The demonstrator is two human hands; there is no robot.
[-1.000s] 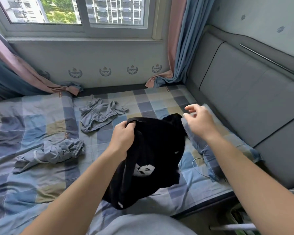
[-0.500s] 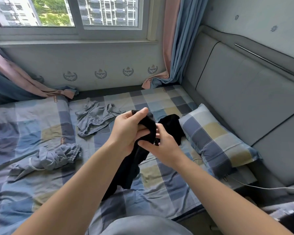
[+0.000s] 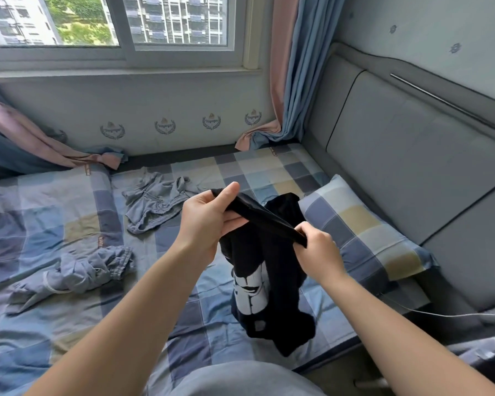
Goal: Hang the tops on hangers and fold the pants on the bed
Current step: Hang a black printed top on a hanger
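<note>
A black top [image 3: 264, 284] with a white print hangs above the bed [image 3: 40, 212]. My left hand [image 3: 209, 218] grips one end of its upper edge, thumb up. My right hand [image 3: 317, 250] pinches the same edge further right, so the edge is stretched between both hands. The lower part of the top drapes down onto the checked sheet. Two crumpled grey-blue garments lie on the bed: one [image 3: 154, 201] toward the window and one [image 3: 77, 275] to the left of my left arm. No hanger is in view.
A checked pillow [image 3: 366, 230] lies against the grey padded headboard [image 3: 417, 172] on the right. Curtains [image 3: 294, 81] hang at the window corners and spill onto the bed. A thin white cable [image 3: 429, 312] runs along the bed's right edge.
My right hand has come over from near the pillow to take the top's edge beside my left hand, then both hands moved apart and pulled that edge taut. The print now shows.
</note>
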